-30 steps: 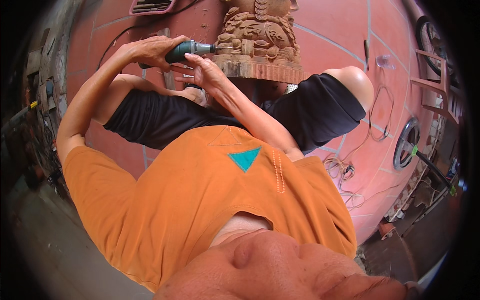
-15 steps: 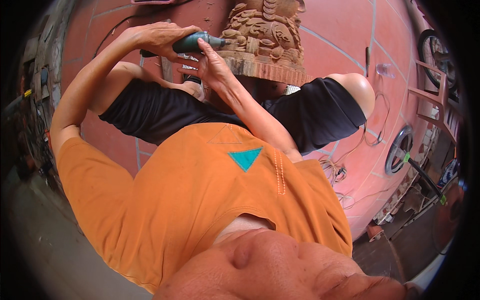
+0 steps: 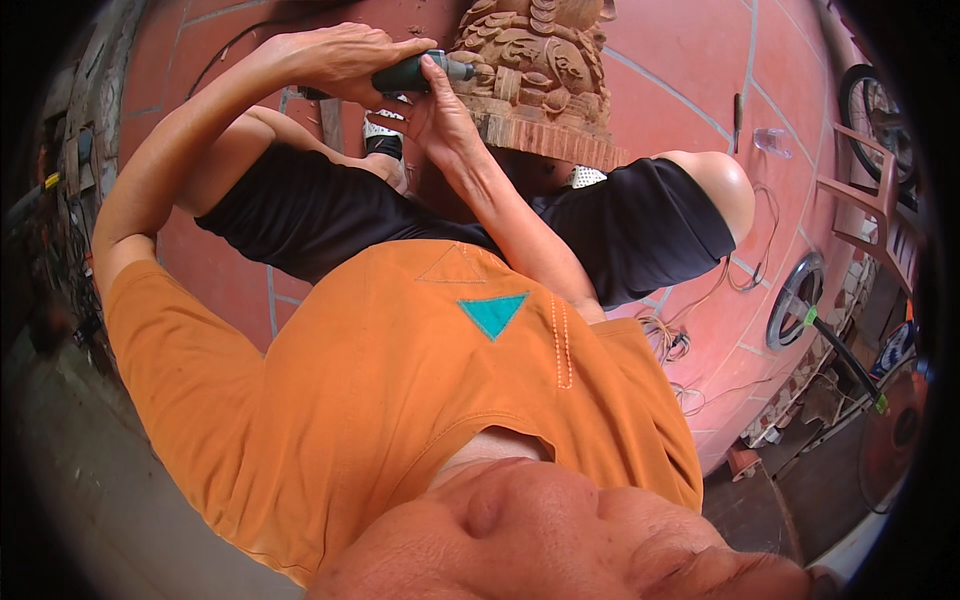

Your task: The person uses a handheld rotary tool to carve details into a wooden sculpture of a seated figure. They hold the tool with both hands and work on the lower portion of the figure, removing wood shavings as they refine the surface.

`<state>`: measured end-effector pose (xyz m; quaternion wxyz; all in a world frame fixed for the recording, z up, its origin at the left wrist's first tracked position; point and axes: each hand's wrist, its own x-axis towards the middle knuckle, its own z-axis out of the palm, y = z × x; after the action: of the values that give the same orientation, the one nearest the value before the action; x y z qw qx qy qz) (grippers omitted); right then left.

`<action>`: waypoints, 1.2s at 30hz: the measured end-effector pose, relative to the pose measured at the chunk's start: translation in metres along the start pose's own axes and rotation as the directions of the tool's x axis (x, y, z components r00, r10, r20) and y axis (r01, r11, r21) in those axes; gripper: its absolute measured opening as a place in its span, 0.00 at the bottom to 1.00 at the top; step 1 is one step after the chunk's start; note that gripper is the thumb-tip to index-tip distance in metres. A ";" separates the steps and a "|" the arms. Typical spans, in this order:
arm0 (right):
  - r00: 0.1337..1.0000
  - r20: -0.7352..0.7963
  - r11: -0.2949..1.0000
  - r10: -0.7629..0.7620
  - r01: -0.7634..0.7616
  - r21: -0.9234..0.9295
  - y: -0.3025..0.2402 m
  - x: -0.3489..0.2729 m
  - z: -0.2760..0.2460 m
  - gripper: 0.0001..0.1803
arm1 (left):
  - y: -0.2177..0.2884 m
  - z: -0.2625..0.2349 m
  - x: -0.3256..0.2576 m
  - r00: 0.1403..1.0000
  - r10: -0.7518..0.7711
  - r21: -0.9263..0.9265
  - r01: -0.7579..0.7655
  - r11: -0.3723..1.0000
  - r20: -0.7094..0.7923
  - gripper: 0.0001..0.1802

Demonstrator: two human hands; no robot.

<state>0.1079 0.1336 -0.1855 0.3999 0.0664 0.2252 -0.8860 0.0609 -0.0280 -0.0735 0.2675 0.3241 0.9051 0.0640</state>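
My left hand [image 3: 345,62] is wrapped over the rear body of a dark green die grinder [image 3: 402,75], a handheld power tool. Its narrower front end points right. My right hand [image 3: 440,118] steadies that front part from below, thumb against the casing and the other fingers partly spread. The tip reaches the left side of a brown wood carving [image 3: 545,65], close to its surface; whether it touches I cannot tell. Scrolls and leaf-like shapes cover the carving, which stands upright on a rough block base [image 3: 550,138]. Its top is cut off by the frame.
My bent legs in black shorts [image 3: 640,225] flank the carving on the red tiled floor [image 3: 665,60]. To the right lie a thin dark tool [image 3: 738,122], a clear plastic cup [image 3: 771,142] and coiled cords [image 3: 665,340]. Beyond them stand a pink chair [image 3: 870,190] and a wheel [image 3: 795,300].
Both hands have moved right with the die grinder, and slightly upward in the picture. Its tip has shifted along the carving's left side.
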 end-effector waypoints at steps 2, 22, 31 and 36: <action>1.000 0.010 1.000 -0.004 0.004 0.023 0.000 0.000 0.001 0.28 | 0.002 0.000 0.000 1.000 0.011 0.025 -0.011 1.000 -0.015 0.45; 0.991 -0.070 0.991 -0.114 0.118 0.065 -0.012 -0.010 0.018 0.35 | 0.051 -0.045 0.022 0.972 -0.106 0.190 0.065 0.980 0.210 0.44; 0.989 -0.083 0.986 -0.121 0.130 0.109 -0.009 -0.012 0.018 0.32 | 0.060 -0.043 0.018 0.987 -0.086 0.250 0.049 0.967 0.139 0.44; 0.989 -0.070 0.986 -0.131 0.137 0.096 -0.009 -0.016 0.026 0.31 | 0.056 -0.039 0.015 0.985 -0.076 0.279 0.030 0.960 0.157 0.47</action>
<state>0.1134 0.1384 -0.1543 0.3282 0.0993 0.1967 -0.9185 0.0615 0.0278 -0.0305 0.2960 0.3380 0.8881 -0.0972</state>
